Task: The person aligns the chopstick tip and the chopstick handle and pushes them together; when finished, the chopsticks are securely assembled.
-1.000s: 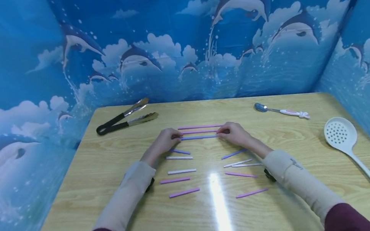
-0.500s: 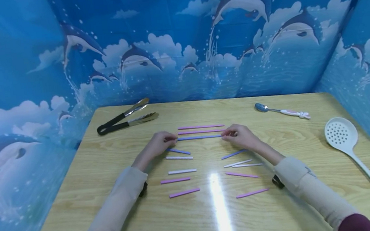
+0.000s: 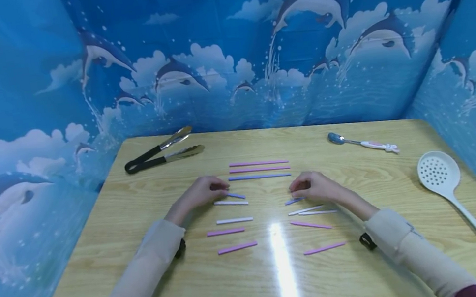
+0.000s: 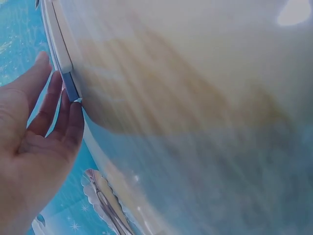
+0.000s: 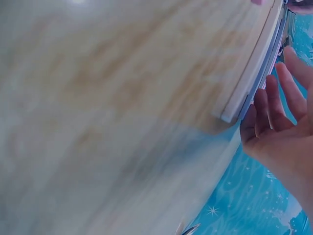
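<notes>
My left hand reaches over the left end of a short blue stick, hiding that end. In the left wrist view its fingers are loosely bent with the thumb apart, fingertips right at a blue stick. My right hand hovers over another short blue stick, covering its right part; thumb and fingers stand apart. Beyond both hands lie two long pink sticks and one long blue stick, side by side. Nearer are white sticks and pink sticks on both sides.
Tongs with black handles lie at the back left of the wooden table. A small spoon is at the back right. A white skimmer with a mint handle runs along the right edge. A dolphin-print curtain surrounds the table.
Both hands have let go of the long blue stick's ends, leaving it below the pink pair. They have moved apart and nearer, down to the two short blue sticks.
</notes>
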Motion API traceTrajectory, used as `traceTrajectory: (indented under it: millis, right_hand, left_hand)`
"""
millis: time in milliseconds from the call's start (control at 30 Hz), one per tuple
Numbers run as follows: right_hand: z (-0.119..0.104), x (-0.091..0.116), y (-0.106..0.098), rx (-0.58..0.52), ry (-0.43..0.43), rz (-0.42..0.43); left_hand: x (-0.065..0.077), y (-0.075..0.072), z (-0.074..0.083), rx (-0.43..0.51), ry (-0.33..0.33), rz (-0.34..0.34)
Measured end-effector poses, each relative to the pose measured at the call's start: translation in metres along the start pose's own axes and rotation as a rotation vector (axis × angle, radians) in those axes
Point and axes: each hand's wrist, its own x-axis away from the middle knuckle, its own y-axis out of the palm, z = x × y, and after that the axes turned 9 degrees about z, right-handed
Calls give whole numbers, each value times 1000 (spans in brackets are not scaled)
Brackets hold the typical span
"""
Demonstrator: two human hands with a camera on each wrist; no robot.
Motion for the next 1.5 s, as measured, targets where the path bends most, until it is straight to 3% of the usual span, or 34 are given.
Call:
traceTrajectory:
  millis: [400, 733, 1267, 1500]
  right_hand:
    - [1, 7, -1, 5, 11, -103]
    - [1, 7, -4, 27, -20, -122]
    - [-3, 3, 3, 9, -47, -56]
    - [-9, -3, 12, -5, -70, -6]
  left_hand:
    - [-3, 4, -2, -55, 35, -47]
    - [-5, 4, 1, -130, 121, -61]
    - [-4, 6, 8, -78, 78, 1]
    - [-5, 17, 17, -78, 128, -2]
